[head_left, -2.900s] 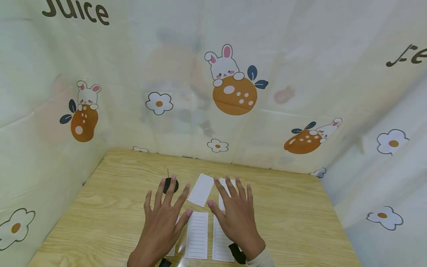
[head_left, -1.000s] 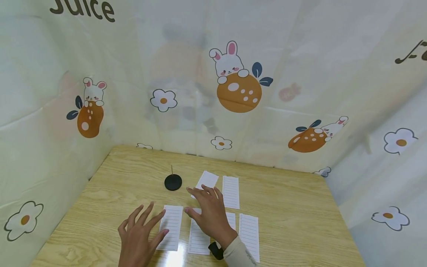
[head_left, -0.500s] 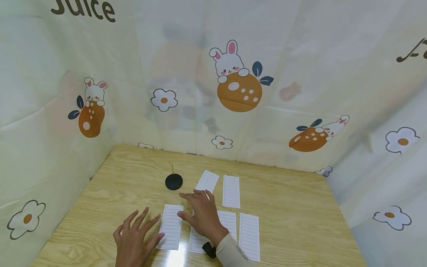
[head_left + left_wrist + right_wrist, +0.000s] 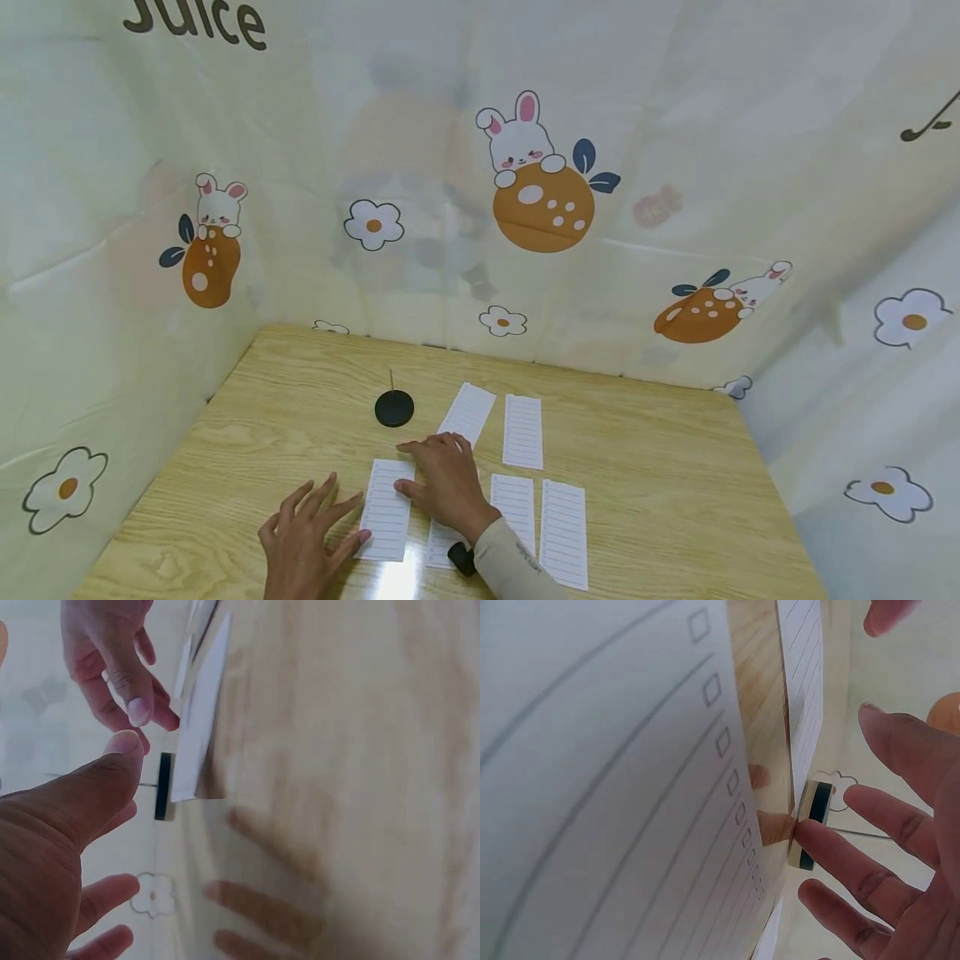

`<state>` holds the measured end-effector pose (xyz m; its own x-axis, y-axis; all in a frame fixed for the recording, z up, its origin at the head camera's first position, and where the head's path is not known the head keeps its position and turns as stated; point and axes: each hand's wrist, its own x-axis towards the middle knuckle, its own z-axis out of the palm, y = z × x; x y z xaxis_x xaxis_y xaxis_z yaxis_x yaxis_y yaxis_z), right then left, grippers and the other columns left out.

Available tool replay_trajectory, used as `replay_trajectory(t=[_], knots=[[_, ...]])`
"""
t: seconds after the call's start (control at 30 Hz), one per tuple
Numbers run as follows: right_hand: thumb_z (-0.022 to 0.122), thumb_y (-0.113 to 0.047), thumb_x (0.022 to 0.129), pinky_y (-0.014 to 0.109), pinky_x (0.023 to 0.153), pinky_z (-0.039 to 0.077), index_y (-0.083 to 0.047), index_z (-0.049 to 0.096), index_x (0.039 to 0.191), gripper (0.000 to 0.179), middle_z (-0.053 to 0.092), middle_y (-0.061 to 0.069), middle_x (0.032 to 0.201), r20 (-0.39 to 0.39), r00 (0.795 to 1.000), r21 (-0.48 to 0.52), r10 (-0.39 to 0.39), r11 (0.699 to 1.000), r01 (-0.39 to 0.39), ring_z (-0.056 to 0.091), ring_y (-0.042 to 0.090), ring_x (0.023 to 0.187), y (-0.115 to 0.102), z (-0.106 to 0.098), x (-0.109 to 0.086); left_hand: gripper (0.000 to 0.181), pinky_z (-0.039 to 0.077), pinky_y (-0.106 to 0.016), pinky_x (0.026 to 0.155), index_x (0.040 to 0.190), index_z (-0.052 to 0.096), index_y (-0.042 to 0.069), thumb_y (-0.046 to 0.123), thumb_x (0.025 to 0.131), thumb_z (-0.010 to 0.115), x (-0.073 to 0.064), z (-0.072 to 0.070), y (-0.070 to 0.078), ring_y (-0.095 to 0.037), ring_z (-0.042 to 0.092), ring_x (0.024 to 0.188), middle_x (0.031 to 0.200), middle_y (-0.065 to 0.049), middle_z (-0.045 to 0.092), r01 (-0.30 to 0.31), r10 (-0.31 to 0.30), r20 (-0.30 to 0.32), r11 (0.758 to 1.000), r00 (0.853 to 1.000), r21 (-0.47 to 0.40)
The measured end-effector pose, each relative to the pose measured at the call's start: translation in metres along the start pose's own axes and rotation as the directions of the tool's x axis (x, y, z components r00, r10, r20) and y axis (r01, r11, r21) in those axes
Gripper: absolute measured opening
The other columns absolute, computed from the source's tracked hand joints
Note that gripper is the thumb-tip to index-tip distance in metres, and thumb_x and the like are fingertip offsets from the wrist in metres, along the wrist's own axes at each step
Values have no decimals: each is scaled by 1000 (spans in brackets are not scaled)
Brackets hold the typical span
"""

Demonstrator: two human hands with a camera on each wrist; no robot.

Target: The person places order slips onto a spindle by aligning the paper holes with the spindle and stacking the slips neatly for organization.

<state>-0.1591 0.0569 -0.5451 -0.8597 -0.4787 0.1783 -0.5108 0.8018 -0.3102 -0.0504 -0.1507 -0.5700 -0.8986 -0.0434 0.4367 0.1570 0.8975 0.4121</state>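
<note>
Grip: left hand (image 4: 303,537) and right hand (image 4: 447,482) both empty, fingers relaxed and parted; paper contact, can't tell.
Front-left sheet (image 4: 386,517): between the hands, right of left, left of right.
Long axis: roughly front to back.
Nearer hand: neither clearly; thumb over each long edge.
Black base (image 4: 393,409): on surface (image 4: 660,500), beyond sheet.

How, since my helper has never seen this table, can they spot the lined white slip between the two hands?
On the wooden table, find the black disc with its upright rod. Nearer the camera, between the left hand and the right hand, lies the lined white slip. In the head view, it is farther left than the other slips.
</note>
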Motion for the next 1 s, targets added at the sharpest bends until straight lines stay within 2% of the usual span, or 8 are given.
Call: replay_trajectory(t=[0.23,0.43,0.6,0.8,1.0], knots=[[85,-47,88,51,114,43,-28,73,134,51,75,-4,124,17,1000,-47,15,999,-15,63,21,122,-1,3,7,48,38,-78,94,118,82,24,39,74,94,-2,2,0,-49,55,133,142,-20,68,38,-37,53,999,998,-12],[87,-46,86,50,110,46,-28,76,128,47,73,-4,116,31,999,-74,36,997,-34,63,20,115,-3,6,11,46,39,-77,94,116,83,24,39,74,93,-2,4,1,-48,54,134,143,-19,68,43,-43,62,999,997,-5],[91,-40,83,49,106,47,-26,80,119,40,70,-4,108,24,999,-59,45,997,-43,61,18,109,-5,10,12,43,38,-79,96,115,83,24,38,75,93,-1,5,2,-49,52,135,144,-20,67,60,-59,95,998,994,-6],[92,-38,82,49,105,47,-25,81,110,32,70,-4,104,40,997,-30,65,998,-64,60,19,107,-6,11,14,38,36,-80,99,114,83,23,35,79,92,-1,4,3,-51,50,138,148,-21,64,100,-95,157,995,983,-22],[93,-36,82,49,102,47,-25,80,103,27,68,-5,100,49,997,-2,64,998,-64,58,18,104,-5,11,15,37,36,-79,99,113,84,23,34,79,92,0,5,2,-51,50,139,148,-21,64,109,-103,173,994,979,-24]])
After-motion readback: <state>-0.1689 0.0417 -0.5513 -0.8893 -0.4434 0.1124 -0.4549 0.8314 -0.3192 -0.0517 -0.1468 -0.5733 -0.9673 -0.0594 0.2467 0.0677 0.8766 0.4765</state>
